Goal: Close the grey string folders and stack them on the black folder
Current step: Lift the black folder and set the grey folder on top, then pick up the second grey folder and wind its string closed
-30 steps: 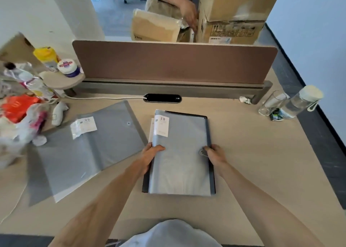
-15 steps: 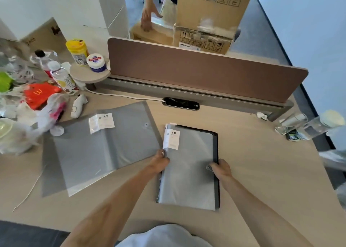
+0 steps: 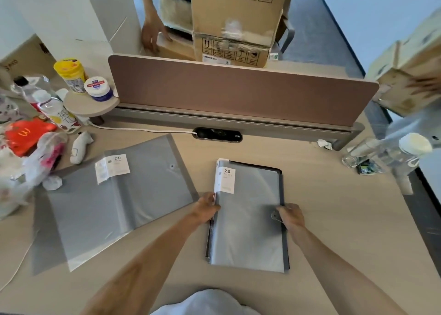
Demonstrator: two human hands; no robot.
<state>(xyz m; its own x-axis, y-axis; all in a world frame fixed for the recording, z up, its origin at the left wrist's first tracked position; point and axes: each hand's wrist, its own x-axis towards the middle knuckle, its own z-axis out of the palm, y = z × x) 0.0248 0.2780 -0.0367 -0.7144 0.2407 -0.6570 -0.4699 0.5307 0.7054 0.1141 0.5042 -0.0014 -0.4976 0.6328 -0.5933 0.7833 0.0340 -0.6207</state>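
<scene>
- A closed grey folder (image 3: 248, 214) lies at centre-right of the frame, on top of the black folder (image 3: 283, 183), whose dark edge shows along the top and right sides.
- The left hand (image 3: 207, 207) pinches the grey folder's left edge, just below its white label (image 3: 226, 180). This looks like a squaring grip, holding the spine side in line with the folder beneath.
- The right hand (image 3: 290, 215) is closed at the right edge, fingers at the round clasp (image 3: 275, 216). Probably it is winding or pressing the string closure, though the string itself is too small to see.
- The second grey folder (image 3: 119, 197) lies open at left of centre, spread flat and skewed, well apart from the stack. Its own label (image 3: 112, 168) and a small button (image 3: 171, 165) show near its top. It is not yet closed or stacked.
- Both grey folders are thin, translucent, slightly glossy plastic sheets, rectangular and limp. I expect the open one would flop if lifted by one corner.
- The desk (image 3: 334, 219) is pale wood-look laminate, smooth enough for a folder to slide.
- A brown divider (image 3: 238, 90) stands across the upper middle of the frame.
- Judged by this, one folder is nearly done and one remains.
</scene>
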